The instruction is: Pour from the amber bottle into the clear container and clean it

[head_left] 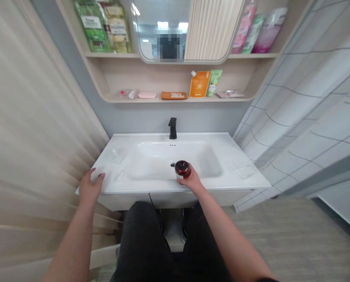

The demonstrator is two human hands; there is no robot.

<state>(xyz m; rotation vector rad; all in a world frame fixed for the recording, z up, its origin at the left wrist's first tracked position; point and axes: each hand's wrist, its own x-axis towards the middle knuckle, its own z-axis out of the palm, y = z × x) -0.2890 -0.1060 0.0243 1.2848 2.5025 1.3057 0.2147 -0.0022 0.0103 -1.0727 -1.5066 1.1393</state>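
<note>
My right hand (192, 181) is wrapped around a dark amber-brown bottle (182, 168) with a white label on its lower side. The bottle is over the front rim of the white washbasin (216, 156), and its underside is hidden by my fingers. At the left end of the counter, my left hand (90, 188) is open, thumb and fingers apart, over the front left corner. A small dark spot shows by the thumb tip; I cannot make out what it is. A black faucet (172, 128) stands behind the basin.
Above the basin, a wall cabinet shelf (151, 100) holds an orange pouch (199, 84), a green tube (214, 83), a pink soap bar (147, 95) and an orange packet (174, 95). Large bottles flank the mirror (163, 23). A pleated curtain (40, 117) hangs left; white tiles (318, 117) line the right.
</note>
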